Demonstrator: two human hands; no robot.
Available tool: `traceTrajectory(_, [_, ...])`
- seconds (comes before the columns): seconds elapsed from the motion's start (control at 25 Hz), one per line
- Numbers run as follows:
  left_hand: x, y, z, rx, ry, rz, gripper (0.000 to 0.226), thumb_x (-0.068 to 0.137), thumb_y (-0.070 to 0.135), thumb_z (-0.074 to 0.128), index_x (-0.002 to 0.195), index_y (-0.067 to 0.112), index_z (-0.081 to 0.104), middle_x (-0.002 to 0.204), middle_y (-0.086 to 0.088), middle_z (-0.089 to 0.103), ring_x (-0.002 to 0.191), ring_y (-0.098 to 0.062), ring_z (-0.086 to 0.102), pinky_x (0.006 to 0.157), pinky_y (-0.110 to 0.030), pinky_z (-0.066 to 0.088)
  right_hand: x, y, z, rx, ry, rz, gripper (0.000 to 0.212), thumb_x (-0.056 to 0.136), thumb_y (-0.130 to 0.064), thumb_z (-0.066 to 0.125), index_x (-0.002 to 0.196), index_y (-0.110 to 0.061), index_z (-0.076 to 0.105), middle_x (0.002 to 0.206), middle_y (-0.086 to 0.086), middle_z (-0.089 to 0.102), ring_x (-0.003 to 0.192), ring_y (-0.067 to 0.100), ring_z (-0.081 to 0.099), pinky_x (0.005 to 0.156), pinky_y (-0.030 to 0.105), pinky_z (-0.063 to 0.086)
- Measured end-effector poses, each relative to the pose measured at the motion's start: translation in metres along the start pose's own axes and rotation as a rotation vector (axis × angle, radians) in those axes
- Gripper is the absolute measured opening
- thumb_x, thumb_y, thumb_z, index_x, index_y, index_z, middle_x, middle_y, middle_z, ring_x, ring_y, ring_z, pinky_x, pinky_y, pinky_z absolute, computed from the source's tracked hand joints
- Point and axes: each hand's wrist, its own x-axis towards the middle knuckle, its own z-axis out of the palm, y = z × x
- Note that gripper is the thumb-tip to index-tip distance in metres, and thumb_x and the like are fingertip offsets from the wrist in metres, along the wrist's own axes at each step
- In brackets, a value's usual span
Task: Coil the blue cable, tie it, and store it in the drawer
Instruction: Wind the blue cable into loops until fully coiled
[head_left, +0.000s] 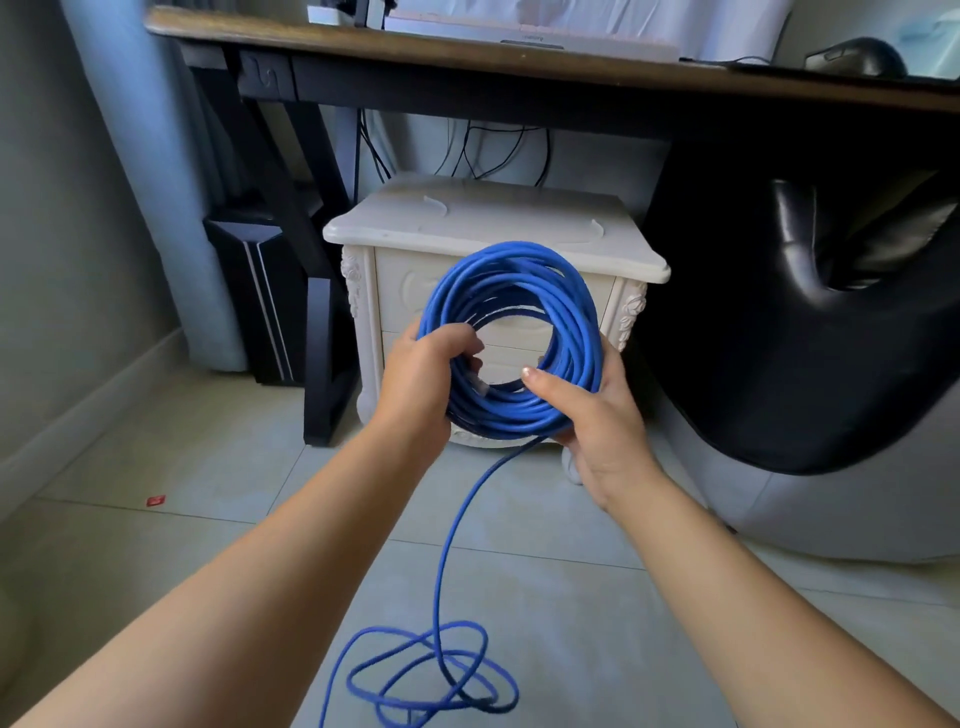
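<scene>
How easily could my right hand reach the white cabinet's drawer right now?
Probably not yet: the right hand grips the blue cable coil along with the left hand, and the coil is held in front of the drawer. Loose cable trails to the floor.

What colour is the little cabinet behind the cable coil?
The cabinet is cream white; head view.

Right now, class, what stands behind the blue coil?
A white bedside cabinet: its drawer fronts show through the coil. The coil, left hand and right hand cover much of the front, so any handles are hidden.
</scene>
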Motion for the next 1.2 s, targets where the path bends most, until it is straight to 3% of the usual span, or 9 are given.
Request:
traceTrajectory(0.2, [-0.004,-0.015,-0.004,-0.009,-0.219,-0.090,0.021,0.071,0.003,0.060,0.091,0.004,0.054,0.072,-0.013,0.052,0.060,-0.021,0.053,0.055,-0.027,0.050,0.002,-0.004,-0.008,0.158,0.089,0.104,0.031,0.074,-0.001,0.075,0.101,-0.012,0.065,0.091,0.017,0.070,0.097,0.038,0.069,0.094,0.054,0.052])
traceTrajectory(0.28, [-0.004,-0.014,-0.008,0.074,-0.323,-0.097,0.029,0.068,0.008,0.065,0.095,0.003,0.056,0.073,-0.012,0.058,0.068,-0.022,0.060,0.064,-0.028,0.053,0.003,-0.010,-0.011,0.141,0.155,0.093,0.033,0.065,0.002,0.074,0.094,-0.012,0.063,0.082,0.015,0.065,0.084,0.034,0.067,0.087,0.051,0.053])
traceTrajectory(0.4, [-0.008,-0.005,-0.008,0.330,-0.483,-0.082,0.053,0.072,0.022,0.072,0.121,0.009,0.055,0.090,-0.005,0.071,0.088,-0.016,0.069,0.087,-0.039,0.052,0.007,-0.021,-0.015,0.086,0.234,0.035,0.037,0.057,0.003,0.067,0.090,-0.014,0.062,0.082,0.015,0.057,0.078,0.031,0.061,0.075,0.045,0.052])
traceTrajectory(0.56, [-0.007,0.012,-0.009,0.405,-0.528,0.010,0.102,0.067,0.028,0.083,0.149,0.040,0.024,0.127,0.012,0.061,0.109,-0.005,0.065,0.099,-0.031,0.048,0.009,-0.033,-0.025,-0.189,0.260,-0.116,0.038,0.067,0.005,0.065,0.094,-0.021,0.064,0.079,0.004,0.063,0.076,0.024,0.062,0.073,0.044,0.053])
traceTrajectory(0.68, [-0.009,0.017,-0.008,0.652,-0.539,0.153,0.121,0.060,0.036,0.092,0.153,0.042,0.014,0.147,0.014,0.037,0.120,0.006,0.050,0.099,-0.016,0.039,0.004,-0.039,-0.025,-0.523,0.186,-0.231,0.045,0.073,0.003,0.066,0.105,-0.027,0.062,0.085,-0.010,0.065,0.077,0.010,0.063,0.070,0.030,0.051])
traceTrajectory(0.76, [-0.009,0.014,-0.007,0.933,-0.546,0.297,0.118,0.063,0.035,0.090,0.153,0.041,0.013,0.147,0.010,0.030,0.124,-0.002,0.045,0.099,-0.018,0.040,-0.002,-0.040,-0.019,-0.747,0.094,-0.299,0.050,0.071,0.003,0.067,0.108,-0.031,0.062,0.090,-0.014,0.065,0.082,0.008,0.063,0.072,0.024,0.049])
traceTrajectory(0.84, [-0.008,0.007,-0.010,1.091,-0.522,0.417,0.112,0.066,0.029,0.088,0.152,0.039,0.017,0.142,0.008,0.038,0.119,-0.008,0.050,0.096,-0.019,0.044,-0.005,-0.037,-0.014,-0.897,0.019,-0.371,0.054,0.070,0.002,0.066,0.116,-0.026,0.064,0.101,-0.010,0.066,0.090,0.012,0.062,0.080,0.026,0.050])
traceTrajectory(1.0, [-0.002,-0.001,-0.018,1.172,-0.376,0.548,0.067,0.069,0.020,0.082,0.128,0.026,0.051,0.107,0.009,0.060,0.083,-0.004,0.057,0.069,-0.001,0.039,-0.009,-0.036,-0.005,-1.003,-0.043,-0.452,0.058,0.070,-0.002,0.066,0.124,-0.025,0.063,0.111,-0.006,0.065,0.097,0.014,0.059,0.084,0.028,0.049])
traceTrajectory(1.2, [-0.003,-0.009,-0.018,1.122,-0.304,0.450,0.030,0.070,0.013,0.074,0.096,0.017,0.058,0.075,0.002,0.064,0.070,-0.018,0.061,0.062,-0.030,0.049,-0.012,-0.037,-0.006,-0.907,-0.068,-0.386,0.053,0.072,-0.006,0.069,0.118,-0.031,0.062,0.103,-0.013,0.064,0.093,0.010,0.061,0.084,0.029,0.052])
